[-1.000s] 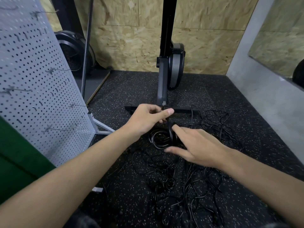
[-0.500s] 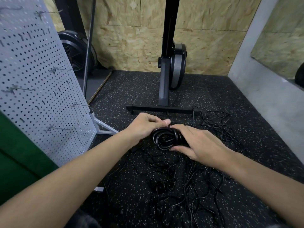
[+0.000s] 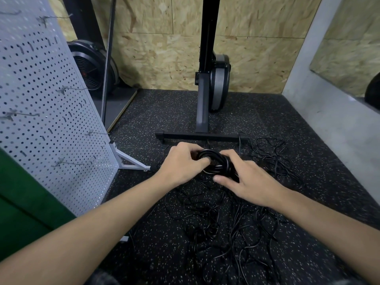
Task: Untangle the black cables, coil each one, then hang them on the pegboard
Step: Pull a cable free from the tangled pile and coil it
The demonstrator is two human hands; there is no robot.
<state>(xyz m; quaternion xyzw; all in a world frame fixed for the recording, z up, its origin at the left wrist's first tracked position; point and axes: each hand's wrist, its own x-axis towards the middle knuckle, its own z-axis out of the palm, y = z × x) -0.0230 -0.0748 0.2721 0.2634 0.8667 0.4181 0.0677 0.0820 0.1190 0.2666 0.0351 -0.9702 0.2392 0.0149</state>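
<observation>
A small tight coil of black cable [image 3: 214, 161] sits between my two hands, just above the floor. My left hand [image 3: 183, 163] grips its left side with the thumb pushed into the loop. My right hand [image 3: 244, 179] holds its right side, thumb under the coil. A loose tangle of thin black cables [image 3: 232, 221] spreads over the floor below and to the right of my hands. The grey pegboard [image 3: 47, 112] stands at the left with several bare metal hooks [image 3: 67, 89].
A black upright machine with a crossbar foot [image 3: 202, 136] stands just beyond my hands. A fan unit [image 3: 90, 68] leans at the back left. A grey wall [image 3: 337, 112] runs along the right. A green surface [image 3: 18, 206] fills the lower left.
My left hand came down from a raised strand onto the coil. Both hands closed around the coil, which is now tighter and lifted slightly toward the machine's foot.
</observation>
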